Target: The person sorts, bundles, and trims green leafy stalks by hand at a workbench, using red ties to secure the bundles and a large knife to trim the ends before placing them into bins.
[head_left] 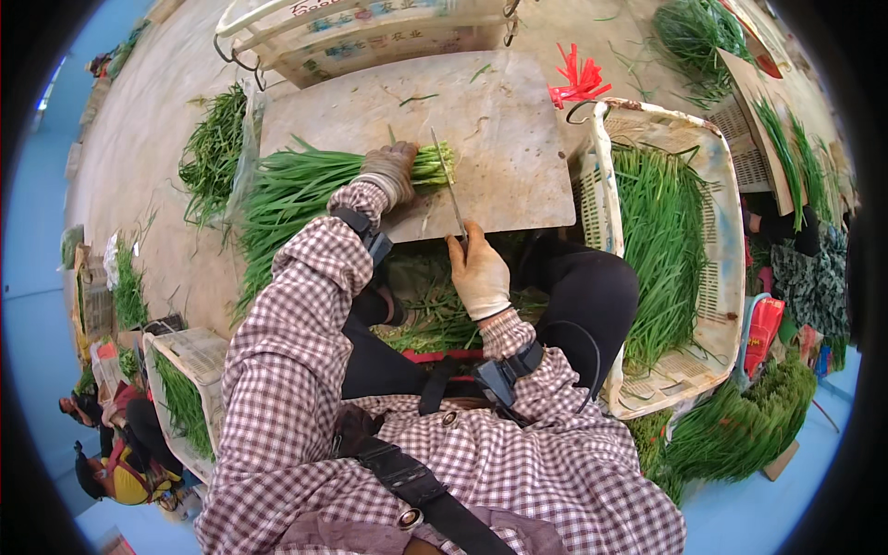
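Observation:
A thick bunch of green garlic chives [310, 178] lies across the cutting board [499, 111], its pale cut ends toward the right. My gloved left hand [390, 173] is closed over the bunch near those ends and presses it onto the board. In my gloved right hand [479, 275] is the handle of a long knife [445, 170]. The blade points away from me and stands right at the stem ends. A few small scraps lie on the board.
A white crate of chives [657, 250] stands at my right, another crate [370, 42] beyond the board. Red ties [580, 74] lie near the board's far right corner. Loose trimmings [213, 153] are heaped at the left. Other people [129, 462] sit at the lower left.

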`<state>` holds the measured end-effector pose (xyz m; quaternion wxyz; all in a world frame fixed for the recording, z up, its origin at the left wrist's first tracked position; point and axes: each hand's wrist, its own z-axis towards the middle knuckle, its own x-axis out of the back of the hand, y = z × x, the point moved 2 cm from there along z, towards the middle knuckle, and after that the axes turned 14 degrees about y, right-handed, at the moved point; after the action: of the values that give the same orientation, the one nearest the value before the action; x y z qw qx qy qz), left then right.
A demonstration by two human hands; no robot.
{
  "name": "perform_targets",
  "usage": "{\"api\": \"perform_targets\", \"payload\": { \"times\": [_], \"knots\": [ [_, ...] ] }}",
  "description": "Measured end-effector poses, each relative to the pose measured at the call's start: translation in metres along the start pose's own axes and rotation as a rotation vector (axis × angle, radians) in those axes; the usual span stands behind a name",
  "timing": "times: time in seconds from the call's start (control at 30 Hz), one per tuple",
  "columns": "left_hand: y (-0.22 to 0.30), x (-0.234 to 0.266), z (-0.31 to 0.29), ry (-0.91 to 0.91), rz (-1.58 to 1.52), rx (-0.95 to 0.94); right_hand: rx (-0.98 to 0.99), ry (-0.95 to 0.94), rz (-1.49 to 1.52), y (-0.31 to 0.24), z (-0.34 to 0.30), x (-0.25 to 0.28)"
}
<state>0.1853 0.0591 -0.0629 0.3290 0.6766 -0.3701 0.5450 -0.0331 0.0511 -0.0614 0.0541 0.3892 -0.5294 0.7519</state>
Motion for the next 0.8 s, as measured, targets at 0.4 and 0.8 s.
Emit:
{"api": "perform_targets", "payload": {
  "times": [0.4,0.8],
  "knots": [
    [0.005,-0.019,0.000,0.054,0.071,-0.033,-0.037,-0.136,-0.143,0.008,0.033,-0.033],
    [0.005,-0.022,-0.012,0.162,0.034,-0.057,-0.213,-0.331,0.192,0.058,0.128,-0.074]
  ]
}}
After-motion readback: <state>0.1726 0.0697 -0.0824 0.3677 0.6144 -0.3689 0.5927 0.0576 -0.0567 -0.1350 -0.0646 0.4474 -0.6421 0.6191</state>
